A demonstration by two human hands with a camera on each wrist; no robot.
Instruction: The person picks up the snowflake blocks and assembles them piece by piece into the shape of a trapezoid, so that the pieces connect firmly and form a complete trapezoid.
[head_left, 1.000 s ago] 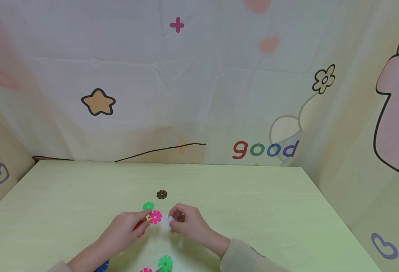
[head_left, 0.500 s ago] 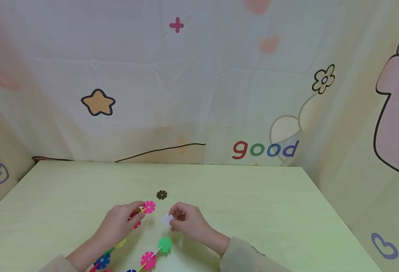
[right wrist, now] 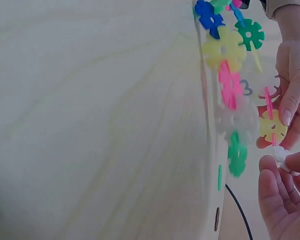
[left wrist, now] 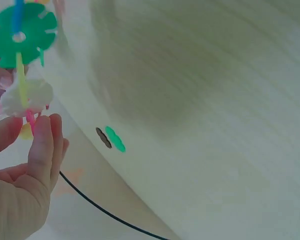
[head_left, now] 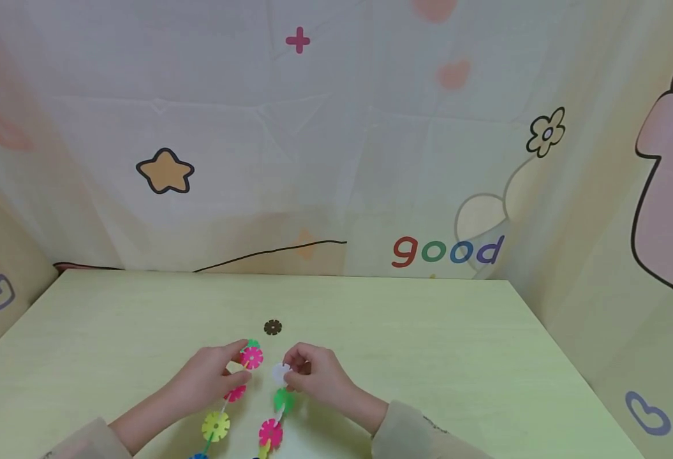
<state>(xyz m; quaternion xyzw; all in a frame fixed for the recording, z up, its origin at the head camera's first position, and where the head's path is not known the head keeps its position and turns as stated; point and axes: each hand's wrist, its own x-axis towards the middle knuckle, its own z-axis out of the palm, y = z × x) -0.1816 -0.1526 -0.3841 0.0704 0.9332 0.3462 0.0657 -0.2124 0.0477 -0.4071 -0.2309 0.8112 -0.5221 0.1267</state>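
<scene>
Slotted plastic interlocking discs are joined into a chain hanging between and below the hands in the head view. My left hand (head_left: 212, 376) has its thumb and fingers around a yellow disc (right wrist: 272, 125), partly hidden by them, beside a pink disc (head_left: 252, 357). My right hand (head_left: 321, 376) pinches a white disc (head_left: 281, 374) by its edge. Towards me, the chain shows a yellow disc (head_left: 216, 426) on the left, and a green disc (head_left: 283, 400) and a pink disc (head_left: 270, 433) on the right. In the left wrist view, another green disc (left wrist: 27, 32) hangs above the left hand's fingertips.
A loose brown disc (head_left: 273, 327) lies on the light wooden table (head_left: 428, 357) beyond the hands. A green disc (left wrist: 115, 139) lies beside it in the left wrist view. A printed cloth (head_left: 336, 159) stands behind the table.
My left hand rose, then spread its thumb and fingers wider; the pink disc dipped slightly after rising. The chain's lower discs shifted. The right hand stays almost still with the white disc.
</scene>
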